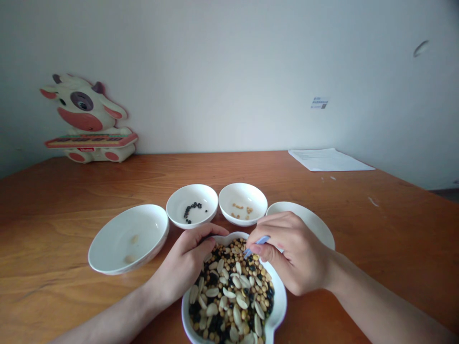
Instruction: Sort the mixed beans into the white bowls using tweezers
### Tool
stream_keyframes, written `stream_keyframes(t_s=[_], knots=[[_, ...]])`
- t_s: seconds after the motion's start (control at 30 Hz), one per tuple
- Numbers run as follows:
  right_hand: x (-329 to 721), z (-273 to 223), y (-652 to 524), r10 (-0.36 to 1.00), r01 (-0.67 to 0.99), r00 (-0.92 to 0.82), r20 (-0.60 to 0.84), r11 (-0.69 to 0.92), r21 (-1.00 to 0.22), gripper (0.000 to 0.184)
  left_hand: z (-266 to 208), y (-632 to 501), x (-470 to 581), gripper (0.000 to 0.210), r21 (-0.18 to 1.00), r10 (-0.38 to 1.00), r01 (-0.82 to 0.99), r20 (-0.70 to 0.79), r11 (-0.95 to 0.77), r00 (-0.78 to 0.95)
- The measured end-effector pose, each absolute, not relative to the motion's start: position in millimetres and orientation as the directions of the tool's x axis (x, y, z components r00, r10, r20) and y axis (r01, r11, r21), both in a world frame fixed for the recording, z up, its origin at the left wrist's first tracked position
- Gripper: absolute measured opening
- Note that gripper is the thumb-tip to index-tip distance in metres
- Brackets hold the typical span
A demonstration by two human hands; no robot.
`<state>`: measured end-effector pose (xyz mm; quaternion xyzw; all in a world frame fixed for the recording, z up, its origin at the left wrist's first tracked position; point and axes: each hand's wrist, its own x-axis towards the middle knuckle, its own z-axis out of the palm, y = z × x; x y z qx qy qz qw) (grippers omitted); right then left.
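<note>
A white, curvy-edged dish (281, 296) holds a mix of soybeans, black beans and large pale flat seeds. My left hand (190, 255) is closed on its far left rim, with the thumb at the edge and some fingers hidden. Pinched between the thumb and fingers of my right hand (292, 253) are light blue tweezers (263, 240). Their tips point down at the mix near the dish's far right side; I cannot make out whether they hold a bean.
Beyond the dish stand a bowl with black beans (174, 205) and a bowl with soybeans (263, 203). A wide bowl (107, 248) at left holds a few pale seeds. A white plate (319, 224) sits behind my right hand. Papers (330, 160) and a cow toy keyboard (91, 141) lie farther back.
</note>
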<state>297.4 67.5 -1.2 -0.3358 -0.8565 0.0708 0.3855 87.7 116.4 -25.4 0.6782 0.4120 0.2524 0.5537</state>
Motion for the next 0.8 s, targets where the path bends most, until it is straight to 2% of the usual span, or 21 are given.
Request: stream_keyframes(t_s=[0.27, 0.47, 0.57, 0.67, 0.8], knots=[[295.6, 1.1, 67.2, 0.602, 0.484, -0.489, 0.631, 0.790, -0.378, 0.017, -26.3, 117.3, 86.8, 0.024, 0.956, 0.840, 0.290, -0.115, -0.052, 0.531], [294.8, 6.5, 65.2, 0.600, 0.479, -0.419, 0.682, 0.784, -0.395, 0.021, -24.8, 116.8, 87.9, 0.024, 0.957, 0.832, 0.286, -0.128, -0.038, 0.539], [296.2, 7.8, 63.0, 0.631, 0.568, -0.304, 0.714, 0.721, -0.396, 0.021, -25.0, 116.3, 87.5, 0.024, 0.962, 0.818, 0.273, -0.151, -0.008, 0.555], [298.9, 5.9, 62.1, 0.644, 0.675, -0.109, 0.757, 0.607, -0.419, 0.017, -26.3, 116.1, 86.6, 0.026, 0.962, 0.815, 0.272, -0.164, 0.007, 0.556], [302.3, 1.7, 64.5, 0.631, 0.730, 0.067, 0.773, 0.497, -0.469, 0.021, -27.6, 116.8, 85.8, 0.028, 0.954, 0.817, 0.300, -0.166, -0.009, 0.553]])
